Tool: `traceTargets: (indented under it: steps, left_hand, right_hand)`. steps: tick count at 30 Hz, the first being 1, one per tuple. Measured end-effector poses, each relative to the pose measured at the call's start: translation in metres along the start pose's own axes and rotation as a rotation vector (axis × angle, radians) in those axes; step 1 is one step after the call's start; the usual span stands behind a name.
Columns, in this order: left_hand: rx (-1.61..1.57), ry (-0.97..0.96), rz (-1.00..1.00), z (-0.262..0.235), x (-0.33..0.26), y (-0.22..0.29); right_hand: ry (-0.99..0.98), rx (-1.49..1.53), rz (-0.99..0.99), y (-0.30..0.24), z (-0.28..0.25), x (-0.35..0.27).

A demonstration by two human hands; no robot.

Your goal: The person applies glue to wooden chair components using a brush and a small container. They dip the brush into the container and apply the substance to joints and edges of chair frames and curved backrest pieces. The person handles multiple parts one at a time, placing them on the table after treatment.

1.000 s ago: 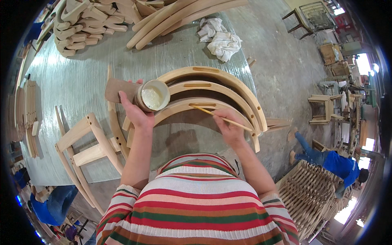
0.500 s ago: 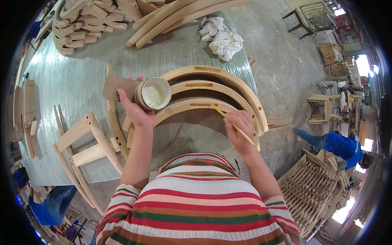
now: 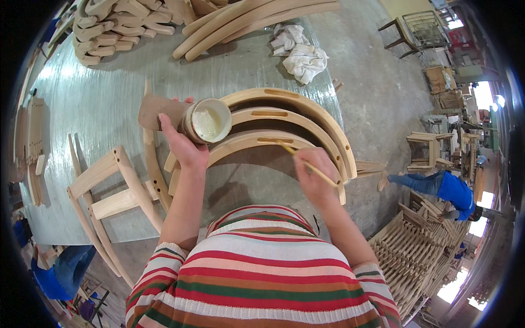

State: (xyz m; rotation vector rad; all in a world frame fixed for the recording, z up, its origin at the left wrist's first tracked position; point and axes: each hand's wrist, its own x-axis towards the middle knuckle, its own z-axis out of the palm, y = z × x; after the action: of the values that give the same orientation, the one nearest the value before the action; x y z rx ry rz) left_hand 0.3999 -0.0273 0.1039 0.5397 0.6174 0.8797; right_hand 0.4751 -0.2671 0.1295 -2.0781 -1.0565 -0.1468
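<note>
My left hand (image 3: 183, 145) grips a round cup of whitish glue (image 3: 208, 120), tilted toward me above the table. My right hand (image 3: 313, 177) holds a thin wooden stick (image 3: 306, 163) whose tip touches a slot in the nearest of three curved wooden chair rails (image 3: 257, 141). The rails lie nested in arcs on the grey table (image 3: 98, 104), right in front of my striped sweater.
A partly assembled chair frame (image 3: 109, 188) lies at the left. Stacked curved wood parts (image 3: 115, 22), long bent rails (image 3: 251, 16) and white rags (image 3: 301, 52) sit at the far edge. A person in blue (image 3: 443, 188) bends over at the right, near stacked frames (image 3: 415, 254).
My right hand drew the stick back toward me, from the rail's middle to a slot nearer my body. The person in blue moved along the floor at the right. The cup stayed put.
</note>
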Motion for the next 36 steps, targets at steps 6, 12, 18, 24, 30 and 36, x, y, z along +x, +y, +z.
traceTargets:
  steps: [6,12,18,24,30,36]
  left_hand:
    - [-0.041,-0.019,-0.013,0.008,-0.004,0.002]
    - [-0.041,-0.019,0.0,0.007,-0.004,0.001]
    - [-0.055,-0.031,0.024,0.001,-0.006,0.007]
    - [-0.08,-0.022,0.021,-0.007,-0.001,0.005]
    - [-0.071,-0.045,0.02,-0.009,-0.004,0.005]
    - [-0.075,-0.011,0.042,-0.01,-0.002,0.009]
  right_hand:
    - [0.012,-0.064,-0.007,0.007,-0.003,-0.002]
    - [-0.019,0.085,-0.013,-0.008,0.022,-0.001]
    - [-0.053,-0.16,0.014,0.0,-0.011,0.001]
    - [-0.098,-0.058,0.045,-0.027,0.01,0.006]
    - [-0.074,0.111,0.09,-0.026,0.027,0.01]
    - [-0.087,-0.099,0.193,-0.007,-0.014,-0.002]
